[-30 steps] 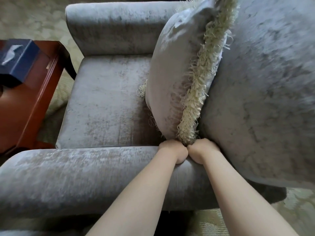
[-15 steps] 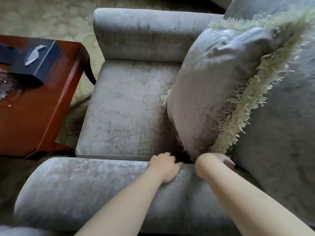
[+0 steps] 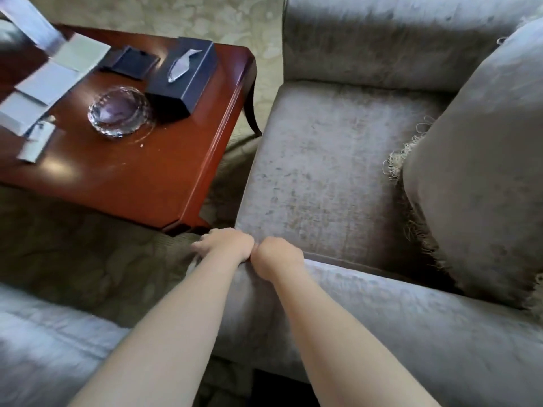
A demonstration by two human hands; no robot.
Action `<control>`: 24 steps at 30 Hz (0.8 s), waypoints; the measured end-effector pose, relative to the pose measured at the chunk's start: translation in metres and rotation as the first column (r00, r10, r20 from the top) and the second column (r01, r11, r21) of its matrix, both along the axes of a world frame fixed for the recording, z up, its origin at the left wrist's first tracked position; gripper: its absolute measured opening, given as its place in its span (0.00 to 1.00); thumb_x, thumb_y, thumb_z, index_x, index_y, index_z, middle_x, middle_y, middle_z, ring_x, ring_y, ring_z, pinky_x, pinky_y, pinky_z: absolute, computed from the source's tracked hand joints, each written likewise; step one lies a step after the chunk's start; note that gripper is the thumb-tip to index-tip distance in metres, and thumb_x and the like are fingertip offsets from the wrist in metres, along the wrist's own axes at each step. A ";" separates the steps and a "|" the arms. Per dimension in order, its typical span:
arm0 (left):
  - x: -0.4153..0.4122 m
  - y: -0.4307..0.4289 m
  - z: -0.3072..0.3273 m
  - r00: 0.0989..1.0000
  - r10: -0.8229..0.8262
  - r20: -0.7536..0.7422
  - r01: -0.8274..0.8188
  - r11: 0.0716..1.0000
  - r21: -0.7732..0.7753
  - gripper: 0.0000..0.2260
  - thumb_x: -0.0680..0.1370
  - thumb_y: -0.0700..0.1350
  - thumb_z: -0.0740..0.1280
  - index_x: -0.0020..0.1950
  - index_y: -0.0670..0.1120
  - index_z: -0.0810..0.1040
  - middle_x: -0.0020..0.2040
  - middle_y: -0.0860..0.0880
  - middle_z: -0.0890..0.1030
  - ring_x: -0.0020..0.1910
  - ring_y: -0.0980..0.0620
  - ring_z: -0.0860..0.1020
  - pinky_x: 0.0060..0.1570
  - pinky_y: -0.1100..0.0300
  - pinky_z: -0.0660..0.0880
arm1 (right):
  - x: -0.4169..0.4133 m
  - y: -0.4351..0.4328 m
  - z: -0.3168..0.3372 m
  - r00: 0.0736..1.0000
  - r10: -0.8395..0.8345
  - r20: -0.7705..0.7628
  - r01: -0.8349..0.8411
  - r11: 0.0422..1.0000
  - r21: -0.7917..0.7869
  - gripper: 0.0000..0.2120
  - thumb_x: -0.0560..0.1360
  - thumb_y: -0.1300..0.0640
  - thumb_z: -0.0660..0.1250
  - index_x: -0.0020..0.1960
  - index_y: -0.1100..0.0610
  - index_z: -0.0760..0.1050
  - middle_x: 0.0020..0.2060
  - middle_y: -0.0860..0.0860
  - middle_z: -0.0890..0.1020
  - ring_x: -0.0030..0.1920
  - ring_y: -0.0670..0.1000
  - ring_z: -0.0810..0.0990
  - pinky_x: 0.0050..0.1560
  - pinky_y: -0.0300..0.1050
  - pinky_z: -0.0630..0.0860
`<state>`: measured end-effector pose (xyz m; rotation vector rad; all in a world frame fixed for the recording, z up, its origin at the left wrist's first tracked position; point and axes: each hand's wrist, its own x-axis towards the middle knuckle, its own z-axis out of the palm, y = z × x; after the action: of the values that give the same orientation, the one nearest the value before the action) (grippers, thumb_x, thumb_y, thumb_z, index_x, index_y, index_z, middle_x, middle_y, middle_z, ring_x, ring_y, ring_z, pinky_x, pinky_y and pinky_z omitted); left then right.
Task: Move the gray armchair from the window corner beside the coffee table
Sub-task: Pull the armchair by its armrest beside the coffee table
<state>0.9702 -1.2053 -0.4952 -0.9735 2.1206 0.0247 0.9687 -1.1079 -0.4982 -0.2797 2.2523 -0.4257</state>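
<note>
The gray velvet armchair (image 3: 329, 171) fills the right of the view, its seat front close to the reddish wooden coffee table (image 3: 141, 177). A gray fringed cushion (image 3: 476, 171) leans against the chair's back on the right. My left hand (image 3: 226, 245) grips the front end of the near armrest (image 3: 411, 312), fingers curled over its tip. My right hand (image 3: 276, 258) sits right beside it, curled over the armrest's top. The two hands touch each other.
On the coffee table stand a dark tissue box (image 3: 185, 74), a glass ashtray (image 3: 119, 111), a small dark box (image 3: 132, 61) and white cards (image 3: 50, 80). Patterned carpet (image 3: 88, 254) lies between table and chair. Another gray upholstered piece (image 3: 44, 348) is at the lower left.
Both hands slid along the near armrest from its back end by the cushion to its front end. The view swung left, bringing much more of the coffee table into sight.
</note>
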 end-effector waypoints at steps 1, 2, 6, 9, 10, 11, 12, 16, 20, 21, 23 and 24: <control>-0.001 -0.004 0.000 1.000 0.020 0.016 -0.020 1.000 0.014 0.24 0.74 0.53 0.54 0.66 0.43 0.72 0.67 0.41 0.70 0.64 0.40 0.69 0.63 0.43 0.64 | 0.000 -0.004 -0.003 0.999 -0.036 -0.008 0.036 0.999 0.008 0.21 0.78 0.48 0.50 0.59 0.57 0.75 0.59 0.57 0.77 0.59 0.59 0.75 0.52 0.50 0.66; -0.002 -0.007 -0.001 1.000 0.016 0.027 -0.016 0.999 0.030 0.24 0.74 0.52 0.55 0.65 0.42 0.73 0.66 0.41 0.71 0.63 0.39 0.71 0.62 0.42 0.66 | 0.000 -0.006 -0.006 0.998 -0.061 -0.017 0.062 0.998 0.024 0.23 0.78 0.46 0.48 0.59 0.57 0.75 0.59 0.57 0.78 0.58 0.58 0.75 0.50 0.49 0.65; 0.001 -0.011 -0.002 0.999 -0.037 0.018 0.036 0.998 0.054 0.22 0.74 0.51 0.56 0.62 0.43 0.75 0.63 0.42 0.74 0.60 0.40 0.73 0.59 0.43 0.70 | 0.004 -0.010 -0.013 0.994 -0.053 -0.098 0.059 0.996 0.060 0.25 0.78 0.45 0.47 0.58 0.57 0.76 0.58 0.57 0.78 0.57 0.58 0.76 0.46 0.49 0.63; 0.007 -0.010 -0.001 0.996 -0.093 0.010 0.093 0.995 0.043 0.21 0.75 0.50 0.55 0.63 0.42 0.74 0.63 0.42 0.74 0.60 0.39 0.73 0.57 0.43 0.71 | 0.006 -0.010 -0.011 0.996 -0.006 -0.087 0.012 0.997 0.073 0.26 0.78 0.45 0.46 0.59 0.57 0.75 0.58 0.57 0.78 0.58 0.58 0.75 0.47 0.50 0.63; 0.009 -0.010 -0.001 0.993 -0.116 0.006 0.116 0.993 0.033 0.21 0.76 0.49 0.55 0.63 0.42 0.74 0.63 0.42 0.74 0.60 0.39 0.73 0.57 0.44 0.71 | 0.006 -0.009 -0.010 0.997 0.009 -0.081 -0.002 0.997 0.082 0.25 0.78 0.44 0.46 0.60 0.57 0.75 0.59 0.57 0.78 0.58 0.59 0.75 0.47 0.50 0.62; 0.010 -0.009 0.000 0.991 -0.134 -0.001 0.134 0.991 0.019 0.20 0.76 0.48 0.55 0.64 0.42 0.74 0.64 0.42 0.74 0.60 0.39 0.73 0.57 0.44 0.71 | 0.006 -0.008 -0.009 0.997 0.017 -0.074 -0.011 0.996 0.089 0.25 0.78 0.44 0.46 0.60 0.57 0.75 0.59 0.57 0.77 0.58 0.59 0.75 0.47 0.50 0.62; 0.011 -0.008 0.001 0.988 -0.152 -0.003 0.152 0.988 0.007 0.20 0.76 0.47 0.55 0.64 0.43 0.74 0.64 0.42 0.74 0.60 0.39 0.73 0.57 0.44 0.71 | 0.006 -0.007 -0.008 0.997 0.021 -0.069 -0.014 0.996 0.093 0.25 0.78 0.44 0.47 0.60 0.57 0.75 0.59 0.57 0.77 0.58 0.59 0.75 0.47 0.50 0.62; 0.022 -0.001 0.000 0.986 -0.164 0.015 0.164 0.987 0.008 0.20 0.75 0.46 0.55 0.65 0.44 0.74 0.64 0.43 0.74 0.61 0.41 0.73 0.57 0.44 0.71 | 0.017 0.000 -0.008 0.997 0.042 -0.065 -0.036 0.995 0.096 0.22 0.76 0.46 0.49 0.56 0.56 0.76 0.55 0.57 0.79 0.54 0.58 0.76 0.47 0.49 0.64; 0.034 0.002 -0.005 0.999 -0.044 -0.013 0.044 0.999 0.005 0.21 0.75 0.49 0.56 0.65 0.43 0.73 0.64 0.43 0.74 0.60 0.42 0.73 0.57 0.46 0.71 | 0.029 0.004 -0.009 0.995 0.061 -0.084 -0.052 0.994 0.100 0.23 0.77 0.47 0.47 0.54 0.57 0.77 0.53 0.58 0.80 0.52 0.57 0.76 0.47 0.50 0.62; 0.033 0.001 -0.006 1.000 -0.018 -0.020 0.018 1.000 0.004 0.21 0.76 0.51 0.56 0.65 0.43 0.73 0.63 0.42 0.74 0.60 0.42 0.73 0.57 0.46 0.71 | 0.031 0.004 -0.011 0.992 0.056 -0.109 -0.046 0.995 0.093 0.23 0.77 0.47 0.47 0.52 0.57 0.77 0.52 0.57 0.80 0.51 0.57 0.77 0.47 0.50 0.62; 0.028 -0.001 -0.008 0.999 0.035 -0.022 -0.035 0.999 -0.002 0.23 0.76 0.53 0.54 0.65 0.42 0.72 0.63 0.41 0.73 0.59 0.40 0.73 0.56 0.46 0.70 | 0.030 0.003 -0.014 0.984 0.018 -0.178 -0.006 0.998 0.069 0.22 0.76 0.46 0.47 0.47 0.56 0.76 0.48 0.56 0.81 0.48 0.57 0.77 0.48 0.51 0.63; 0.025 -0.001 -0.010 0.998 0.056 -0.016 -0.056 0.998 -0.004 0.24 0.76 0.54 0.54 0.66 0.42 0.71 0.63 0.41 0.73 0.59 0.39 0.73 0.55 0.45 0.69 | 0.030 0.002 -0.016 0.977 -0.004 -0.214 0.017 0.998 0.059 0.22 0.76 0.46 0.47 0.44 0.56 0.76 0.46 0.56 0.81 0.47 0.57 0.77 0.49 0.51 0.63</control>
<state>0.9952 -1.2067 -0.5052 -1.0380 2.1079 0.0561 0.9990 -1.1059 -0.5143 -0.2937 2.4738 -0.3461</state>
